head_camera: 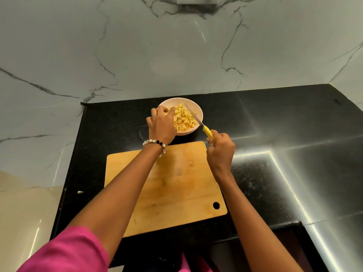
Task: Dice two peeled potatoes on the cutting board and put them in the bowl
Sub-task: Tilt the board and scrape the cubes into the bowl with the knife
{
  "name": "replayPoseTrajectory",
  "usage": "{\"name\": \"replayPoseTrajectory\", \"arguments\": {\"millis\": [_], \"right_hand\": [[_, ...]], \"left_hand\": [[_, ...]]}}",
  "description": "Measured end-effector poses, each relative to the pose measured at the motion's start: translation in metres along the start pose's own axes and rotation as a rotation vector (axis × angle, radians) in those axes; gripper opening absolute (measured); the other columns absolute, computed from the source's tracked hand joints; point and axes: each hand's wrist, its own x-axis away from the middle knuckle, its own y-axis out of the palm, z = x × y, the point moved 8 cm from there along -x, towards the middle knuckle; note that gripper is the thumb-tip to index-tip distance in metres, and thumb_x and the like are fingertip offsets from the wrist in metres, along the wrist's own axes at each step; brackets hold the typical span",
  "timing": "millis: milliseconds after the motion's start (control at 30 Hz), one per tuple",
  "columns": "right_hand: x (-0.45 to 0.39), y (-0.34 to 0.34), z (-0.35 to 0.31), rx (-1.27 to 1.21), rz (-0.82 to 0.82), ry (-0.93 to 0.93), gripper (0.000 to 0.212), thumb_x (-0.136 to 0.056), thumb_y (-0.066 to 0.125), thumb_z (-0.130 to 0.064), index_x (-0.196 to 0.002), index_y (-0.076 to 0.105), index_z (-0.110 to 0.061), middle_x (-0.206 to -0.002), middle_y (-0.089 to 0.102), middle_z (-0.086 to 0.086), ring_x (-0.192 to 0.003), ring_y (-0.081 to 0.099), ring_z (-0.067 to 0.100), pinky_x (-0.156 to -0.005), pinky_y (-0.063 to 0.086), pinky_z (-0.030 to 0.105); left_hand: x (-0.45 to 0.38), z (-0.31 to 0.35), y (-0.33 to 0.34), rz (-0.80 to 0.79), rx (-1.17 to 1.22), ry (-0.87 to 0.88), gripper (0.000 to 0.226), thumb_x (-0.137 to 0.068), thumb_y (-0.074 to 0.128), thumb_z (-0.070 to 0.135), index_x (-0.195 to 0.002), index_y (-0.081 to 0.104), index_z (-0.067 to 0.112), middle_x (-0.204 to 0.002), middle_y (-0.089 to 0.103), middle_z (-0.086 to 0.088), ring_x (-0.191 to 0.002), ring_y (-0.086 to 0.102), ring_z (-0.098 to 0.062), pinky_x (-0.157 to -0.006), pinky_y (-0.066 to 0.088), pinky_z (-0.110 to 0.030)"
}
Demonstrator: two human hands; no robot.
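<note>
Head camera is showing my left hand reaching over the nine o'clock rim of the pale pink round bowl, fingers curled loosely above the heap; whether they are pinching any cubes I cannot tell. My right hand is gripping the yellow plastic handle of the small steel-bladed knife, fingers wrapped tight round it, and the blade is lying across the bowl from about four o'clock toward twelve. The yellow diced potato pieces are sitting piled in the bowl, which is standing on the black speckled stone counter just past the twelve o'clock edge of the rectangular wooden cutting board. The board is carrying only a scrap or two, so I am judging the transfer nearly finished.

What I am worrying about: the edge is crossing close to my left fingertips, and a careless sweep could nick them. Pressing the blade on the far rim could tip the light bowl and spill the pile onto the counter. One pale scrap is already lying at the counter's nine o'clock edge, near falling off.
</note>
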Motion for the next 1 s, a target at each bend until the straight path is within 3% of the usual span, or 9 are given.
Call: {"name": "replayPoseTrajectory", "arguments": {"millis": [100,200,333,500,600,733,833,900,1000], "right_hand": [[0.013,0.004,0.015,-0.326,-0.072,0.241,0.022,-0.093,0.055,-0.015,-0.076,0.061,-0.003,-0.06,0.048,0.003,-0.055,0.04,0.013,-0.051,0.031,0.034],[0.039,-0.001,0.018,-0.411,-0.114,0.336,0.026,-0.095,0.052,-0.02,-0.075,0.058,-0.006,-0.059,0.049,-0.002,-0.055,0.042,0.013,-0.052,0.034,0.032],[0.08,-0.006,0.015,-0.248,-0.178,0.21,0.017,-0.095,0.052,-0.023,-0.097,0.061,-0.008,-0.08,0.063,0.006,-0.073,0.058,0.022,-0.062,0.041,0.034],[0.127,0.007,0.016,0.006,-0.292,0.133,0.044,-0.098,0.046,-0.021,-0.134,0.043,0.005,-0.109,0.056,0.021,-0.094,0.055,0.035,-0.074,0.042,0.037],[0.139,0.013,0.006,0.084,-0.331,0.049,0.045,-0.094,0.055,-0.008,-0.13,0.043,0.015,-0.106,0.057,0.026,-0.09,0.057,0.038,-0.071,0.048,0.04],[0.143,0.019,0.002,0.235,-0.375,0.014,0.043,-0.083,0.061,0.004,-0.122,0.048,0.017,-0.1,0.054,0.021,-0.084,0.055,0.031,-0.067,0.047,0.032],[0.143,0.015,-0.001,0.366,-0.358,-0.048,0.033,-0.08,0.068,-0.006,-0.106,0.058,0.011,-0.094,0.054,0.018,-0.08,0.055,0.03,-0.064,0.046,0.031],[0.145,0.009,-0.002,0.454,-0.317,-0.08,0.037,-0.078,0.074,-0.023,-0.095,0.063,0.008,-0.086,0.056,0.017,-0.073,0.055,0.03,-0.057,0.047,0.036],[0.142,0.001,0.006,0.491,-0.295,-0.05,0.04,-0.086,0.064,-0.033,-0.101,0.064,0.005,-0.092,0.059,0.017,-0.078,0.055,0.033,-0.06,0.047,0.04]], "left_hand": [[0.008,-0.006,-0.016,0.104,0.242,-0.058,0.04,-0.092,0.048,0.007,-0.129,0.058,0.019,-0.119,0.053,-0.009,-0.113,0.044,-0.027,-0.092,0.034,-0.044],[0.03,-0.015,-0.026,0.186,0.389,-0.096,0.031,-0.094,0.049,0.009,-0.119,0.065,0.017,-0.113,0.06,-0.009,-0.108,0.05,-0.026,-0.091,0.041,-0.045],[0.07,-0.036,-0.025,0.281,0.478,-0.183,0.027,-0.091,0.05,0.008,-0.11,0.069,0.015,-0.104,0.066,-0.008,-0.101,0.056,-0.026,-0.085,0.048,-0.046],[0.126,-0.045,-0.01,0.282,0.477,-0.264,0.024,-0.09,0.054,0.007,-0.107,0.07,0.011,-0.102,0.068,-0.01,-0.098,0.06,-0.026,-0.086,0.049,-0.04],[0.148,-0.046,-0.003,0.259,0.466,-0.295,0.025,-0.09,0.053,0.006,-0.108,0.07,0.009,-0.105,0.067,-0.01,-0.102,0.059,-0.026,-0.09,0.047,-0.036],[0.172,-0.05,0.0,0.229,0.418,-0.305,0.026,-0.09,0.053,0.005,-0.111,0.069,0.01,-0.107,0.066,-0.009,-0.103,0.058,-0.025,-0.09,0.046,-0.036],[0.184,-0.057,-0.004,0.224,0.375,-0.317,0.027,-0.091,0.053,0.007,-0.113,0.067,0.012,-0.11,0.065,-0.007,-0.105,0.056,-0.025,-0.091,0.046,-0.04],[0.191,-0.066,-0.009,0.226,0.328,-0.333,0.028,-0.092,0.053,0.008,-0.116,0.066,0.013,-0.112,0.064,-0.006,-0.107,0.054,-0.024,-0.092,0.045,-0.041],[0.203,-0.078,-0.016,0.246,0.242,-0.336,0.032,-0.091,0.055,0.01,-0.122,0.063,0.014,-0.116,0.063,-0.006,-0.111,0.053,-0.026,-0.092,0.041,-0.043]]}}
